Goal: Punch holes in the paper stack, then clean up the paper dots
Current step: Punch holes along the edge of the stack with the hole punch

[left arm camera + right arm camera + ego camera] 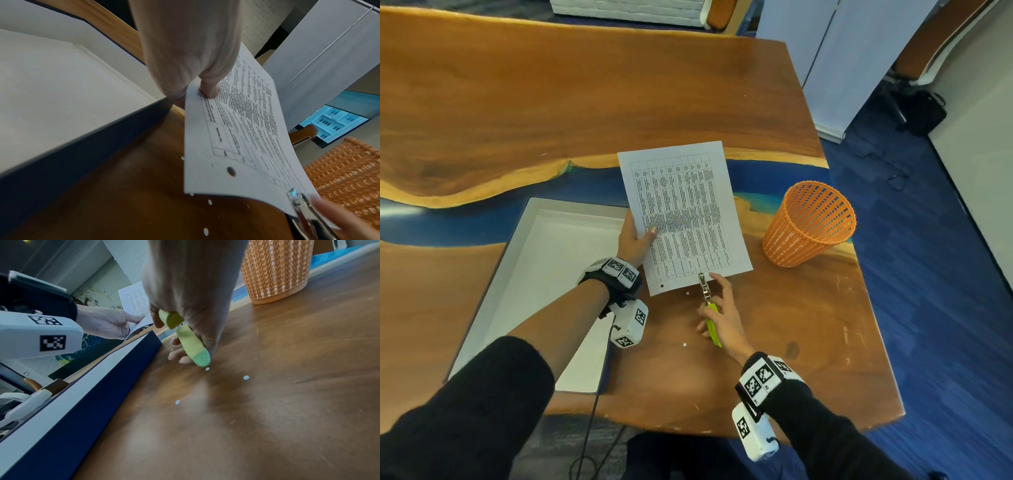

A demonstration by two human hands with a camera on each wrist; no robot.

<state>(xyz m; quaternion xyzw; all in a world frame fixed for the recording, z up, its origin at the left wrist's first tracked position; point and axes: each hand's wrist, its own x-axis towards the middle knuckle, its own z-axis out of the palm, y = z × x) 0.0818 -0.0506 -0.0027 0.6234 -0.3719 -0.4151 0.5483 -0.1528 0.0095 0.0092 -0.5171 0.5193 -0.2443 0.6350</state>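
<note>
While left hand (pixel 634 240) pinches paper stack (pixel 683 212), right hand (pixel 724 317) w/ curled grip holds hole punch (pixel 707 301) at its edge

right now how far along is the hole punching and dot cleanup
Done: one hole is punched near the printed paper stack's near edge. In hand: the left hand holds the stack while the right hand grips the green-handled metal hole punch, its head on that edge. Left: white paper dots lie on the wooden table, none visibly in the orange mesh basket.
</note>
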